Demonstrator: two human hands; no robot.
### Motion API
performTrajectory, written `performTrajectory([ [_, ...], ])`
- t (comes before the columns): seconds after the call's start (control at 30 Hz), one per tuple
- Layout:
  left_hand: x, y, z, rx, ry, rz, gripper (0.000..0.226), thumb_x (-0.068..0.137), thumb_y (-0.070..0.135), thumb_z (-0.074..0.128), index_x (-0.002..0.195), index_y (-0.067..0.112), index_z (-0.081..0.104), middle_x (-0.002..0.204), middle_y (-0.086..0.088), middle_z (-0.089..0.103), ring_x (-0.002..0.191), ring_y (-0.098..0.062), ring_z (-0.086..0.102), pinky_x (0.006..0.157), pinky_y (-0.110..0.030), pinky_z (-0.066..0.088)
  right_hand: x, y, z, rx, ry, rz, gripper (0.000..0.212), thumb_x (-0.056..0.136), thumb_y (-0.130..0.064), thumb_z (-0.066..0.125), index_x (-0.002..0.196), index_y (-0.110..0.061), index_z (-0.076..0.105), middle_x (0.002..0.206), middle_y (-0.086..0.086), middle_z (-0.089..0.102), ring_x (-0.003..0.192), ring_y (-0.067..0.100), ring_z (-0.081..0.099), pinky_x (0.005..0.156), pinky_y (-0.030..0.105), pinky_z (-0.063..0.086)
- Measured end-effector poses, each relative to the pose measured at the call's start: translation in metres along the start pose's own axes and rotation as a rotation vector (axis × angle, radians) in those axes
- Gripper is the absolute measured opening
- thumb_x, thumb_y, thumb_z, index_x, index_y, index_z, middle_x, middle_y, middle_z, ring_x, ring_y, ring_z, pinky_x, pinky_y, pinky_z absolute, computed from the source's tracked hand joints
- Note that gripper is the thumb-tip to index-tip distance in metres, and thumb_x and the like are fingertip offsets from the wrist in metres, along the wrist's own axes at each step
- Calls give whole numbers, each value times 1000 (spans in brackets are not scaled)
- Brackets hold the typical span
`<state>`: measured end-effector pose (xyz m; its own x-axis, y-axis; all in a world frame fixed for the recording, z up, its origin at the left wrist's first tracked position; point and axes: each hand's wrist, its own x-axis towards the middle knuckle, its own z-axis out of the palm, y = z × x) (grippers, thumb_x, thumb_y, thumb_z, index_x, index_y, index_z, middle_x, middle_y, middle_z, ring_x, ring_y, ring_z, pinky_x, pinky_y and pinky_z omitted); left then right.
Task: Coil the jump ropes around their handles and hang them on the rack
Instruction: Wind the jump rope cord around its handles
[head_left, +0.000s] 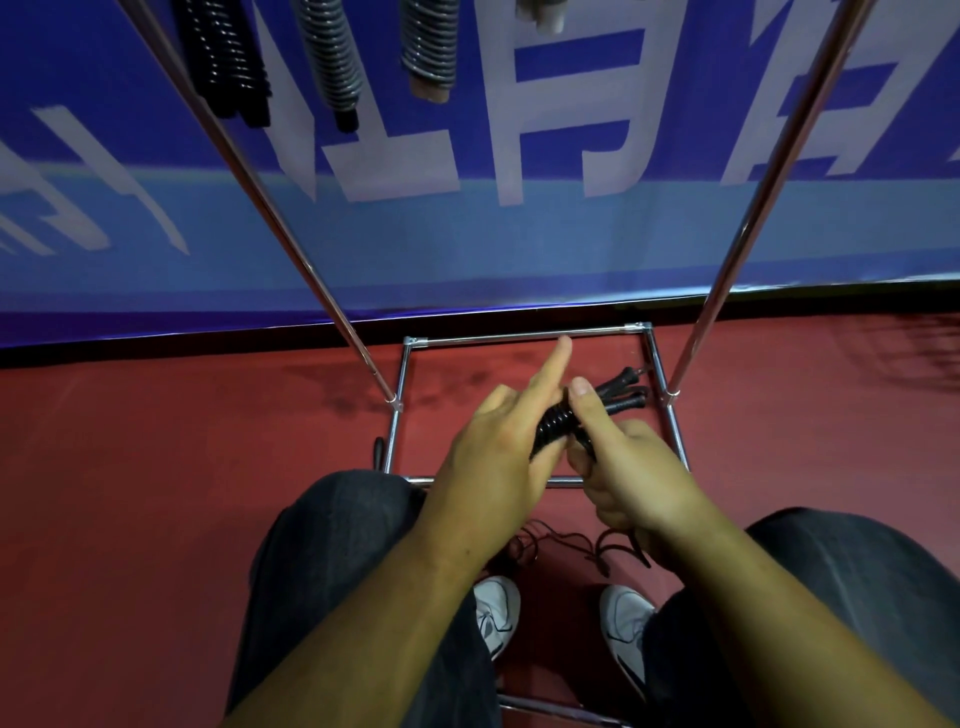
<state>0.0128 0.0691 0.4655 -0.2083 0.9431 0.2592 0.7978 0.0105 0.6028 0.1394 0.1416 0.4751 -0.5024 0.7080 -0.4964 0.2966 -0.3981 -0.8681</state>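
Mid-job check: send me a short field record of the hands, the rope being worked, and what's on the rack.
rope in work: black jump rope, partly coiled around its handles
left hand: left hand grips the coil, index finger straight
right hand: right hand grips the handles, thumb on top
loose rope: loose rope on the floor near the shoes
rack: chrome rack
hung: black coiled rope, grey coiled rope, third coiled rope
step left: finish the coil, then hang it
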Motion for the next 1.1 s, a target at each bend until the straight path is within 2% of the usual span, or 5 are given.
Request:
performTrajectory([
  [0.17,-1,-3,-6,-245,-69,-83,94,89,0,68,163,32,21,130,26,63,114,-7,62,92,-18,47,4,2,-3,122,-23,22,54,102,-53,47,64,-14,44,47,-4,22,37,10,16,39,15,14],
  [0.27,-2,-2,-12,-476,-123,-281,86,89,18,76,158,40,29,139,22,59,121,2,61,97,-14,48,7,0,-8,245,8,0,50,105,-44,43,66,-12,45,46,-5,20,35,8,16,38,14,14],
  [0.43,3,-5,-13,-672,-143,-425,30,96,40,67,124,29,64,102,-2,77,79,-13,72,69,-33,59,7,0,-9,281,37,-97,50,107,-41,42,66,-13,47,48,-5,23,38,8,17,39,17,15],
  [0.77,2,-7,-16,-591,-197,-405,31,110,45,34,120,39,63,56,9,50,53,-9,44,58,-31,38,10,7,-10,19,38,-264,56,94,-62,46,63,-19,64,48,-10,37,41,7,30,46,25,25],
  [1.1,1,3,-19,-1015,-175,-476,34,112,28,34,125,18,64,66,2,48,56,-8,42,49,-25,39,2,-1,-13,149,-111,-270,53,92,-52,44,75,-4,58,55,-5,25,46,6,21,42,19,20],
])
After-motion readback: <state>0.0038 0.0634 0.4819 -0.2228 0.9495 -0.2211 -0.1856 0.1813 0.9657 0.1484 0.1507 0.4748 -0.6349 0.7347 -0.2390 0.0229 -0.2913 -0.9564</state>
